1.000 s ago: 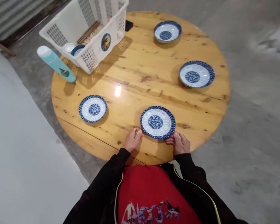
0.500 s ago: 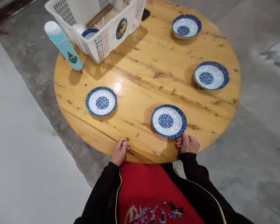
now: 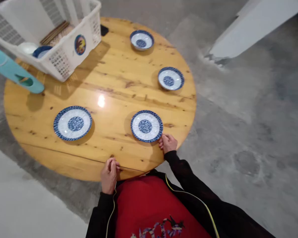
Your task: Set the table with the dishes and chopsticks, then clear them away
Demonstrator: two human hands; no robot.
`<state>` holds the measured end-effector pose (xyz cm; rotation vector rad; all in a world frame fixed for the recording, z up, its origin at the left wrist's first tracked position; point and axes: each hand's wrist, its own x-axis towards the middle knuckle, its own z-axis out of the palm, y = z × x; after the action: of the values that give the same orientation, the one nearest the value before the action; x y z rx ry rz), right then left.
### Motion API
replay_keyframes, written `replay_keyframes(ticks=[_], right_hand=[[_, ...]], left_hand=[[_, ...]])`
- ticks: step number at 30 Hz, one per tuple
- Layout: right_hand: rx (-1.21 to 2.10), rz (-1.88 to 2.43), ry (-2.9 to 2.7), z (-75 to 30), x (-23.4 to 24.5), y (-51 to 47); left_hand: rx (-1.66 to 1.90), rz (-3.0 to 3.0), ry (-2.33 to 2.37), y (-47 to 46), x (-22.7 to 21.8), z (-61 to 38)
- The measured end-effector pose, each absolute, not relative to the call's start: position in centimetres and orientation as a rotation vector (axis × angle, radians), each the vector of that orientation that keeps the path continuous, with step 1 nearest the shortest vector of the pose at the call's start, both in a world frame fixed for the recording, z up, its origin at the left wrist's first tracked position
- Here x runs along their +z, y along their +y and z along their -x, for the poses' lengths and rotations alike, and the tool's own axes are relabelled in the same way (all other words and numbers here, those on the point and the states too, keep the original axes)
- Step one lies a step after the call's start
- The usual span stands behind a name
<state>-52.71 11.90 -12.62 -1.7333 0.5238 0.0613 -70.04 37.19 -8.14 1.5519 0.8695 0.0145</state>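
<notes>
A round wooden table (image 3: 119,82) carries several blue-and-white plates. The nearest plate (image 3: 146,126) lies close to the front edge. My right hand (image 3: 168,143) rests beside its lower right rim with curled fingers, touching or almost touching it. My left hand (image 3: 109,174) sits on the table's front edge, its fingers curled shut with nothing visible in them. Another plate (image 3: 73,123) lies to the left. Two more plates (image 3: 171,78) (image 3: 141,39) lie at the far right side.
A white plastic basket (image 3: 64,56) stands at the back left, holding a small white bowl (image 3: 27,48), a blue-rimmed dish (image 3: 41,52) and chopsticks (image 3: 55,31). A teal bottle (image 3: 13,72) stands beside it. A dark object (image 3: 104,30) lies behind the basket. Concrete floor surrounds the table.
My left hand has drawn back from the near plate to the table's front edge. My right hand stays by the plate's rim. The view has swung to the right.
</notes>
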Motion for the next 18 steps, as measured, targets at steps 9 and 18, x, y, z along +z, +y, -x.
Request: replay_keyframes(ticks=[9, 18], right_hand=[[0.271, 1.442, 0.295, 52.9, -11.8, 9.4], [0.406, 1.555, 0.406, 59.1, -14.6, -12.6]], left_hand=[[0.102, -1.782, 0.738, 25.1, -5.5, 67.2], [-0.149, -1.858, 0.47, 6.3, -5.4, 64.1]])
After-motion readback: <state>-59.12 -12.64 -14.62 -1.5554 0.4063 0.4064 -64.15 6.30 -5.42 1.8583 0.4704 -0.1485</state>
